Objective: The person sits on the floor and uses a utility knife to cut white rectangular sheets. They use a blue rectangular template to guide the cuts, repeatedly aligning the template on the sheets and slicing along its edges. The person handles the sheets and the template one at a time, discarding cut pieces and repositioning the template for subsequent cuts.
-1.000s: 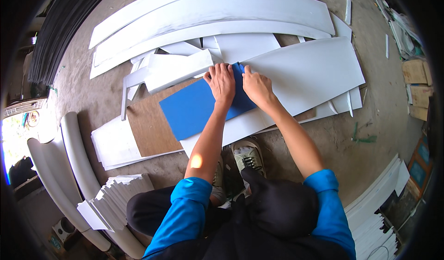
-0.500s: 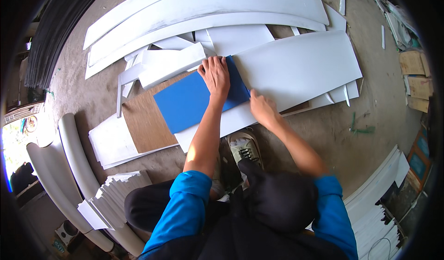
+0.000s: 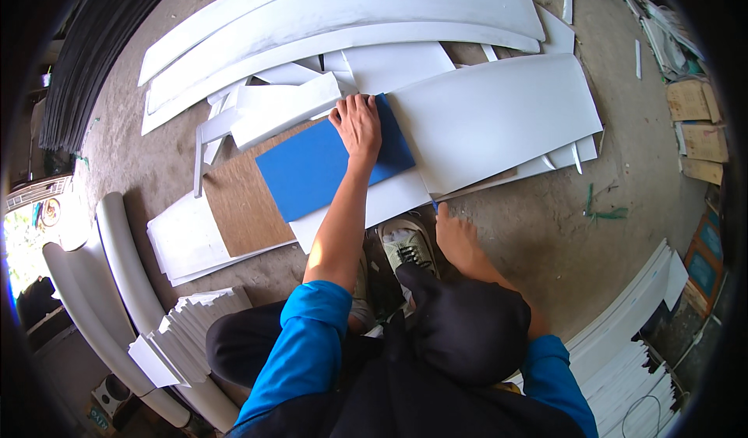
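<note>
- My left hand [image 3: 357, 123] lies flat, fingers spread, on the far edge of the blue sheet [image 3: 327, 167]; I judge this pins the sheet so it cannot slide. It grips nothing.
- The blue sheet lies on the floor [image 3: 545, 227] at about 11 o'clock from my shoe [image 3: 407, 245], overlapping a brown board [image 3: 241, 204] at its 8 o'clock and a big white panel [image 3: 499, 118] at its 3 o'clock.
- My right hand [image 3: 454, 231] rests near the white panel's near edge, at 5 o'clock from the blue sheet. It seems loosely closed, with something small and blue at the fingertips, but I cannot tell what.
- Count: one blue sheet, one brown board, one shoe in view.
- Three long curved white strips [image 3: 343, 9] lie at 12 o'clock, probably set aside.
- Several smaller white offcuts [image 3: 280, 107] crowd at 10 o'clock; overlap hides the exact number.
- One stack of white pieces [image 3: 195, 329] sits at 8 o'clock, another stack [image 3: 631, 337] at 4 o'clock.
</note>
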`<state>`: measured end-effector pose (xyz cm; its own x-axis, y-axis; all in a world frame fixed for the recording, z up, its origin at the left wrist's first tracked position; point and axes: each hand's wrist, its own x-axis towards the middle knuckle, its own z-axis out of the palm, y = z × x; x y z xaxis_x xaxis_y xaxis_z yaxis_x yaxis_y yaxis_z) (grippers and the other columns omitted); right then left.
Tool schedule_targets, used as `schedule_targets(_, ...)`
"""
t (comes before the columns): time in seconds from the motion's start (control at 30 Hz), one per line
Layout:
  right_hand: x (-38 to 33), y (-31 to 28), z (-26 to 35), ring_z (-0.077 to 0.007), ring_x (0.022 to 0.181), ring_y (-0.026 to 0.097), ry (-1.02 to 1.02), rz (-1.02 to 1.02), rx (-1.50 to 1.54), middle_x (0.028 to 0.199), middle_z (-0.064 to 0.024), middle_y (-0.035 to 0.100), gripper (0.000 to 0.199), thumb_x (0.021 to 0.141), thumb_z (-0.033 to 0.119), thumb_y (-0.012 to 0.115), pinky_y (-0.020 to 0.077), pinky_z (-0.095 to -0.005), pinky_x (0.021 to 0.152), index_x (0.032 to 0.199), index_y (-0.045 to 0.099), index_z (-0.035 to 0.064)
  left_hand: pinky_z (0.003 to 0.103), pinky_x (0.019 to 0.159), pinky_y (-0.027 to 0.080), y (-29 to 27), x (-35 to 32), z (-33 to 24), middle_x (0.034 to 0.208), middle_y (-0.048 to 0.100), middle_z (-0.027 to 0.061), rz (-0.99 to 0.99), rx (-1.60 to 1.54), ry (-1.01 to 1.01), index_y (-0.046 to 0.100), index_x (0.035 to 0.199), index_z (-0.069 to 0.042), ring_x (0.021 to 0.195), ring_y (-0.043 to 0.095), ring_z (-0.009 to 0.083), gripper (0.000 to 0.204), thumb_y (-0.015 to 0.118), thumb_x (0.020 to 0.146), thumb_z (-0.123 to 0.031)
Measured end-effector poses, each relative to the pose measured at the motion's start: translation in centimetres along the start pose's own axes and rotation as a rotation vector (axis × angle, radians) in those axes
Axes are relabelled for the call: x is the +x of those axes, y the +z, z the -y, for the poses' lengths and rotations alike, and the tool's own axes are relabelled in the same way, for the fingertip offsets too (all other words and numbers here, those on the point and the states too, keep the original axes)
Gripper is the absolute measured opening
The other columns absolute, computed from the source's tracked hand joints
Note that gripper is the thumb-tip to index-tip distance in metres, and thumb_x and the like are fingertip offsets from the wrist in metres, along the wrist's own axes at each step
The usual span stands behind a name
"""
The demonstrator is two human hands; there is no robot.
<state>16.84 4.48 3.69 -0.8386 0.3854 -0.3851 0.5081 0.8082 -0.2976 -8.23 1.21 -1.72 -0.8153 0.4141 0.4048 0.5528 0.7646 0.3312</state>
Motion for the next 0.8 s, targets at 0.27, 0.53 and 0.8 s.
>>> schedule_targets(0.27,-0.9,3.0,-0.9,-0.0347,0.054,0.060,0.023,-0.097,-0.001,0.055,-0.0171,0.057,0.021,0.085,0.016,0.044,0.0470,-0.0450,0.048,0.099,0.041,0.0012,0.040,0.083,0.031,0.1,0.1,-0.1,0.086,0.052,0.0074,-0.001,0.018,0.014,0.052,0.083,-0.006,0.091,0.046,0.0234,0.022,0.044,0.088,-0.026)
schedule_targets(0.53,-1.2,3.8,-2.3,-0.0336,0.050,0.059,-0.013,-0.149,0.016,0.052,-0.0133,0.057,0.022,0.086,0.023,0.047,0.0460,-0.0442,0.045,0.097,0.045,0.0039,0.040,0.082,0.033,-0.1,0.7,0.0,0.083,0.055,0.0072,0.091,0.027,0.031,0.055,0.081,-0.006,0.088,0.049,0.0237,0.027,0.047,0.086,-0.032)
schedule_targets(0.8,-0.9,-4.9,-4.4,-0.0342,0.053,0.058,-0.250,0.030,-0.015,0.054,-0.0165,0.056,0.017,0.086,0.023,0.049,0.0455,-0.0437,0.050,0.087,0.046,0.0063,0.040,0.057,0.044,-2.3,3.1,0.1,0.060,0.058,0.0125,0.364,-0.039,0.040,0.056,0.066,-0.005,0.059,0.057,0.0305,0.041,0.048,0.084,-0.040)
